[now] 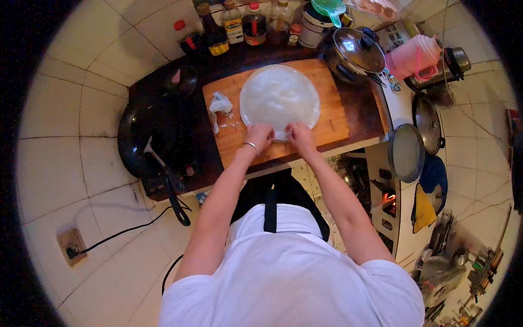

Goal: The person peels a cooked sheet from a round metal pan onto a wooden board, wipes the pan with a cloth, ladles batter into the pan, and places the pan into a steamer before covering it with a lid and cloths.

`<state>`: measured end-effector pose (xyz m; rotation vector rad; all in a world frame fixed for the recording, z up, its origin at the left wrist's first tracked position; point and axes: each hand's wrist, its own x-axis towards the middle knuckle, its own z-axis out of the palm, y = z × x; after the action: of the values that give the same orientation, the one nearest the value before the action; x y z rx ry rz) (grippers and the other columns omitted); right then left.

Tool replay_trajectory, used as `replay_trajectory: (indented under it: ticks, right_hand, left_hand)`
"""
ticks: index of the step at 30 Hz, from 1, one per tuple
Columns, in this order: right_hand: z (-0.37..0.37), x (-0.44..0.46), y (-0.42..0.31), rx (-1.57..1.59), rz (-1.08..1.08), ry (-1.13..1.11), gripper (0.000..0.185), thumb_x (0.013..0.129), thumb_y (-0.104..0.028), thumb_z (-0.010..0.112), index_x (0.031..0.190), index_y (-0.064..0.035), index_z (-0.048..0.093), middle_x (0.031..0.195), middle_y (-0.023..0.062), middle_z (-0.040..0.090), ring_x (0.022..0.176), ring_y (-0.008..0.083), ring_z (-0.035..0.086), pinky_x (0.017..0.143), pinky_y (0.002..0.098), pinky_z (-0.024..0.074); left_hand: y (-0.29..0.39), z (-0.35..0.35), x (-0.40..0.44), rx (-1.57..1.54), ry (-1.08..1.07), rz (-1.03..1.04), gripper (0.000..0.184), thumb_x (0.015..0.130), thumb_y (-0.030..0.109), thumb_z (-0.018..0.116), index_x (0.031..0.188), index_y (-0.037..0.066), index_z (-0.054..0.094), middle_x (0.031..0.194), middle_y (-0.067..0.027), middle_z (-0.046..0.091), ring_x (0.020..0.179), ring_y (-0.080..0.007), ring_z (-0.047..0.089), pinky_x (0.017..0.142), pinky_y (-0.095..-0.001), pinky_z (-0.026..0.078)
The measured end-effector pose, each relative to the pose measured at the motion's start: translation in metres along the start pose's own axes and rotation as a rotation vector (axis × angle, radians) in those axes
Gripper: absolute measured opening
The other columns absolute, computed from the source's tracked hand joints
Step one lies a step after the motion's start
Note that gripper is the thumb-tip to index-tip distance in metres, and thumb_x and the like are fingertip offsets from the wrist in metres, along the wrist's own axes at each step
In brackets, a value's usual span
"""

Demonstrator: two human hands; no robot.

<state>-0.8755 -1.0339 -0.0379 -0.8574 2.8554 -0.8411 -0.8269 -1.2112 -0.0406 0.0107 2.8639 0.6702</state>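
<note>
A round white dish (279, 95) with a glossy, wrinkled cover that looks like clear plastic film lies on a wooden cutting board (332, 109). At its near rim, my left hand (260, 136) has its fingers closed on the edge of the film. Just to the right, my right hand (299, 137) pinches the same near edge, a small gap away from the left. The fingertips are partly hidden. On the board's left side sits a crumpled white scrap (220, 102) with small white crumbs around it.
Left of the board stands a dark wok (147, 128) with a long-handled turner. Several sauce bottles (254, 24) line the back wall. A lidded pot (357, 52), a pink jug (417, 57) and a round pan (406, 152) are on the right. Below glows a fire (389, 200).
</note>
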Motion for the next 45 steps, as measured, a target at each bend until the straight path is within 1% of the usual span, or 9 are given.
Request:
replay_trajectory:
  ticks: [4,9,12,20,26,28,30,37,45]
  right_hand:
    - [-0.017,-0.023,-0.006,-0.040,-0.121,-0.359,0.018,0.068,-0.009,0.060,0.084,-0.0094,0.055,0.083,0.0085,0.053,0.080,0.0284,0.054,0.066,0.0384,0.0452]
    - [-0.026,-0.031,-0.024,0.052,-0.125,-0.199,0.021,0.069,-0.011,0.058,0.089,-0.0069,0.057,0.085,0.0125,0.055,0.083,0.0306,0.055,0.071,0.0405,0.0454]
    - [-0.023,-0.034,-0.027,0.070,-0.146,-0.138,0.024,0.068,-0.009,0.058,0.091,-0.0060,0.057,0.088,0.0133,0.055,0.086,0.0310,0.054,0.073,0.0399,0.0454]
    - [-0.084,-0.047,-0.016,0.562,0.143,0.100,0.022,0.076,-0.008,0.056,0.098,-0.0063,0.057,0.090,0.0090,0.055,0.085,0.0181,0.055,0.069,0.0283,0.0458]
    - [-0.186,-0.059,0.028,0.859,0.375,0.657,0.037,0.074,-0.004,0.062,0.108,-0.0061,0.046,0.095,0.0045,0.052,0.088,0.0132,0.053,0.072,0.0249,0.0452]
    - [-0.201,-0.085,0.076,0.847,0.412,0.817,0.041,0.073,-0.002,0.063,0.108,-0.0055,0.043,0.096,0.0051,0.052,0.089,0.0138,0.052,0.073,0.0257,0.0451]
    - [-0.223,-0.115,0.117,0.789,0.477,0.998,0.044,0.070,-0.008,0.067,0.107,-0.0045,0.044,0.101,0.0077,0.051,0.085,0.0160,0.054,0.070,0.0279,0.0456]
    - [-0.309,-0.209,0.226,-0.293,0.685,0.917,0.055,0.061,-0.021,0.075,0.102,-0.0040,0.042,0.118,0.0205,0.036,0.104,0.0357,0.040,0.091,0.0382,0.0318]
    - [-0.282,-0.226,0.299,0.265,0.624,0.840,0.050,0.070,-0.013,0.066,0.111,-0.0013,0.040,0.112,0.0205,0.043,0.102,0.0351,0.045,0.087,0.0379,0.0374]
  left_hand:
    - [-0.021,-0.029,-0.021,0.107,-0.043,0.161,0.008,0.068,0.020,0.059,0.073,0.016,0.065,0.077,-0.0066,0.061,0.084,-0.0263,0.056,0.071,-0.0434,0.041]
    - [-0.045,-0.069,-0.011,0.167,0.877,-0.417,0.037,0.067,0.023,0.063,0.103,0.015,0.056,0.101,-0.0106,0.055,0.097,-0.0276,0.050,0.080,-0.0441,0.040]
    - [-0.092,-0.050,0.011,-0.039,0.505,-0.692,0.051,0.065,0.017,0.066,0.113,0.020,0.049,0.124,-0.0092,0.038,0.109,-0.0307,0.041,0.087,-0.0473,0.035]
    - [-0.035,-0.096,0.038,-0.340,0.936,-0.158,0.025,0.073,0.004,0.056,0.097,0.000,0.053,0.093,-0.0109,0.058,0.085,-0.0222,0.056,0.080,-0.0314,0.043]
    - [0.234,-0.060,0.078,-1.340,0.079,0.029,0.032,0.078,0.008,0.058,0.108,0.001,0.048,0.100,-0.0067,0.052,0.088,-0.0152,0.052,0.074,-0.0274,0.045]
    - [0.306,-0.018,0.086,-0.833,0.149,0.370,0.027,0.081,0.011,0.056,0.105,0.003,0.048,0.096,-0.0050,0.052,0.081,-0.0126,0.051,0.069,-0.0258,0.044]
    - [0.375,0.016,0.091,-1.575,-0.182,0.158,0.021,0.078,0.005,0.056,0.098,0.003,0.050,0.091,-0.0018,0.053,0.079,-0.0089,0.050,0.066,-0.0221,0.043]
    - [0.500,0.111,0.110,-1.667,-0.515,-0.173,0.021,0.078,0.008,0.055,0.098,0.008,0.049,0.088,-0.0002,0.054,0.075,-0.0084,0.049,0.064,-0.0215,0.039]
    - [0.536,0.190,0.120,-1.896,-0.712,-0.619,0.019,0.077,0.017,0.055,0.096,0.013,0.053,0.085,0.0020,0.051,0.078,-0.0094,0.046,0.066,-0.0250,0.036]
